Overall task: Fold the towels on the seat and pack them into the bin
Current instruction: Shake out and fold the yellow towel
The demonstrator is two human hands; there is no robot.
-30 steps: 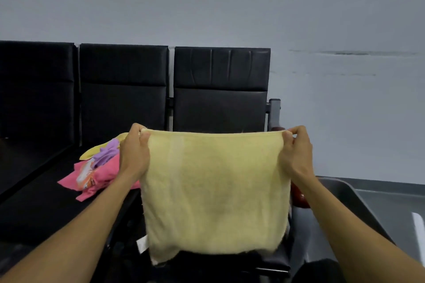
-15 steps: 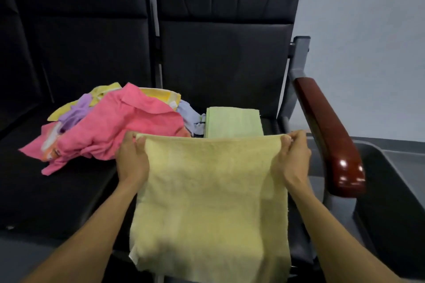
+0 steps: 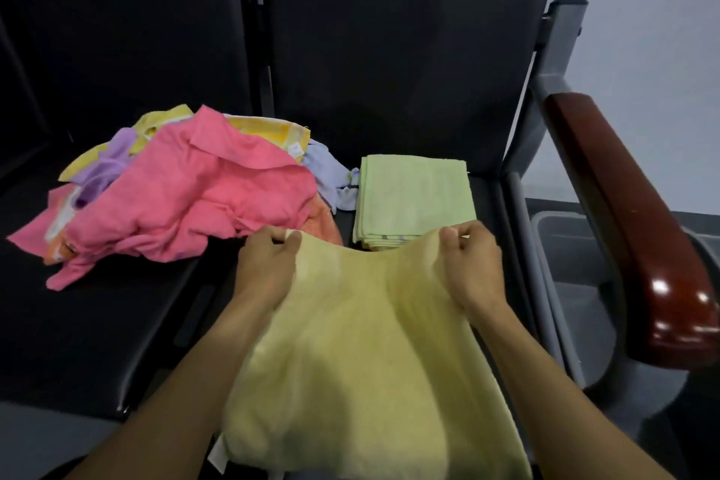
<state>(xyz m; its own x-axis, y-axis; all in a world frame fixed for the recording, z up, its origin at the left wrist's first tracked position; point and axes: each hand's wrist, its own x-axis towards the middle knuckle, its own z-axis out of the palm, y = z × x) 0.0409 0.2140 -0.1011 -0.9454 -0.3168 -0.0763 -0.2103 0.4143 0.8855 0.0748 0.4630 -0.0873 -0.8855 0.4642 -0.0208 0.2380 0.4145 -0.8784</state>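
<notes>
Yellow towel (image 3: pixel 366 343) pinched at top corners by our left hand (image 3: pixel 267 269) and right hand (image 3: pixel 473 265); we lay it flat on seat (image 3: pixel 117 323), edges squared, before folding.

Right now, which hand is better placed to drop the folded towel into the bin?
Right hand: it's beside the folded green towel and nearer the bin, though both hands grip the yellow towel.
</notes>
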